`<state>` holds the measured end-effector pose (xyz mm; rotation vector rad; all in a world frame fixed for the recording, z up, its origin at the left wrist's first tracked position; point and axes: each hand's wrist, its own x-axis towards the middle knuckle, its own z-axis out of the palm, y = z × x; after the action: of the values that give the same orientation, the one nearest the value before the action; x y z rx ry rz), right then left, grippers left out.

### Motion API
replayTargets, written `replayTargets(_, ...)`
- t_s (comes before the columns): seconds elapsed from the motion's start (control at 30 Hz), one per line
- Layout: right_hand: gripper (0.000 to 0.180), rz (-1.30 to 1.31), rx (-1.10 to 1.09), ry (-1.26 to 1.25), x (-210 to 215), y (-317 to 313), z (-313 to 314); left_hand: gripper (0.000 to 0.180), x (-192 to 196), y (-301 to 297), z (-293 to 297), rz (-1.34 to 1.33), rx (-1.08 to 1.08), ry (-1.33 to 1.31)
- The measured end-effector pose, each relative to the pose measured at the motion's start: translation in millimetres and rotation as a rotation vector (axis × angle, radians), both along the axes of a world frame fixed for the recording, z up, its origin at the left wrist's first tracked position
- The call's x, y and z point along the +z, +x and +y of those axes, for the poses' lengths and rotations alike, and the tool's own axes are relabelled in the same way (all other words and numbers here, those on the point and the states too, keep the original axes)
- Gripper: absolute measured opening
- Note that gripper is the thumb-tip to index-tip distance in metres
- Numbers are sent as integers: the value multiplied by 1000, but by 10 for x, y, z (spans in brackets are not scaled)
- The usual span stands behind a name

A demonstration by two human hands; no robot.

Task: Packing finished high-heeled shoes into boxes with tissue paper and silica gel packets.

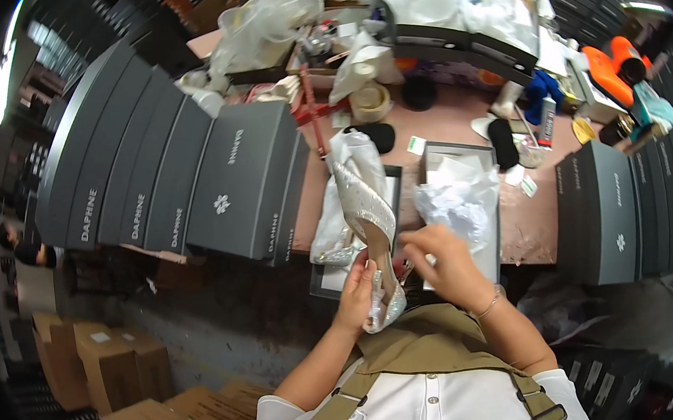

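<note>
The glittery silver shoe (378,242) is held up in front of the person's body, at the near edge of the tabletop (529,227), toe pointing away and open side showing. The left hand (355,294) pinches it near the heel end, thumb and fingers on its left side. The right hand (445,264) is just to its right, fingers bent and not spread wide; whether they touch the shoe or pinch anything, I cannot tell. 2 open boxes lie beyond: the left box (394,183) is partly hidden by the shoe and contains white wrapping and another silvery piece (337,255), while the right box (496,234) contains crumpled white paper (459,201). Dark grey shoeboxes (240,187) stand to the left and more grey boxes (599,215) to the right. Farther back are a tape roll (370,101), a tube (546,122) and an orange object (605,77)
</note>
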<state>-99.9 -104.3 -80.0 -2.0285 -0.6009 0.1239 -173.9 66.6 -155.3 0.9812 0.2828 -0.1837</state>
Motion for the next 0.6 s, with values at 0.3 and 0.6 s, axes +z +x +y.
replayTargets(0.3,30,74,369,-462,-828,574,795,43,94,-87,708,47,-22,-184)
replayTargets(0.6,25,283,-44,-61,-1150,412,916,43,122,-170,803,111,-20,-267)
